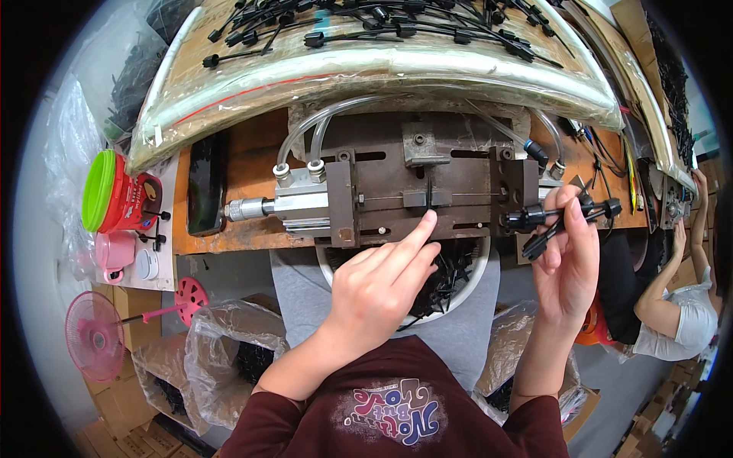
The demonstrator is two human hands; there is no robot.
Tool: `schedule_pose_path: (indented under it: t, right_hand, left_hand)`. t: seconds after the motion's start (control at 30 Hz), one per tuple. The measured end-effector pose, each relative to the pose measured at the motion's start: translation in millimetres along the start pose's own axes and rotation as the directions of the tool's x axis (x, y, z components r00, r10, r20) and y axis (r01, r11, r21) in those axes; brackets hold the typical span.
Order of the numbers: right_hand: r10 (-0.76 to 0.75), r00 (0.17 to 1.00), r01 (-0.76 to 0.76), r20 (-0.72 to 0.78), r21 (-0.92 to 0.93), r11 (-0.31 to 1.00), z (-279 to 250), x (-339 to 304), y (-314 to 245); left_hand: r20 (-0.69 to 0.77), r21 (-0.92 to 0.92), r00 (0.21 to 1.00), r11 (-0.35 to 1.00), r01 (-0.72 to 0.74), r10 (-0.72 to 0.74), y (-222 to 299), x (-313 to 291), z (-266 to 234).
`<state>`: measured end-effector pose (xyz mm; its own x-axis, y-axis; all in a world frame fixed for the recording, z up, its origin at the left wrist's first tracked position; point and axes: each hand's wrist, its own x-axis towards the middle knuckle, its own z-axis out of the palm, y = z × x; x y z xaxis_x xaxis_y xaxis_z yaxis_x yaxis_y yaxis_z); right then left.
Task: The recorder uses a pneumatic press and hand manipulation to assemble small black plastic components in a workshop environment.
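Note:
My left hand (pixel 372 288) reaches over the front of a dark metal fixture (pixel 382 174). Its index finger is stretched out, and the tip touches or nearly touches a thin black plastic stem (pixel 429 191) standing in the small central clamp (pixel 414 199). The other fingers are loosely bent and hold nothing visible. At the fixture's right end, my right hand (pixel 566 263) is closed on several black plastic stems with ribbed heads (pixel 539 244), which point different ways. Its fingers partly cover them.
More black stems (pixel 405 30) lie on the raised, film-wrapped board (pixel 382 65) behind. Below the fixture, a white-rimmed tub (pixel 486 267) holds black pieces. Air cylinders (pixel 301 204) with clear hoses flank the fixture. A red bucket (pixel 126 195) stands left; a co-worker (pixel 676 320) is at right.

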<state>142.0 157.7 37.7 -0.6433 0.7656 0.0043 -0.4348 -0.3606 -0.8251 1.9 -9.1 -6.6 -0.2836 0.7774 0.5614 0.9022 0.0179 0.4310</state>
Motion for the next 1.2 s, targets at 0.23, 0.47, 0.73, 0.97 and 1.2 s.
schedule_pose_path:
  t: [0.23, 0.47, 0.73, 0.97, 1.2]
  right_hand:
    - [0.063, 0.998, -0.064, -0.017, -0.129, 0.990, 1.1, -17.2, 2.3]
    - [0.190, 0.982, -0.190, -0.014, -0.123, 0.974, 7.1, -21.1, 9.6]
    - [0.344, 0.939, -0.339, 0.021, -0.109, 0.934, 17.5, -27.1, 13.9]
    - [0.492, 0.848, -0.494, 0.197, -0.045, 0.868, 14.7, -29.8, 15.5]
    - [0.469, 0.854, -0.486, 0.225, 0.024, 0.874, 10.0, -27.1, 16.1]
  left_hand:
    - [0.024, 0.109, 1.000, 0.994, 0.015, -0.018, 0.2, 9.7, 3.6]
    - [0.040, 0.118, 0.999, 0.993, 0.027, -0.032, 0.9, 11.5, 2.4]
    - [0.091, -0.444, 0.995, 0.894, 0.067, -0.030, 12.4, 20.5, -28.9]
    - [0.211, -0.603, 0.976, 0.792, 0.095, 0.043, 13.8, 21.6, -40.6]
    - [0.156, -0.712, 0.987, 0.695, 0.097, 0.022, 7.9, 15.0, -43.8]
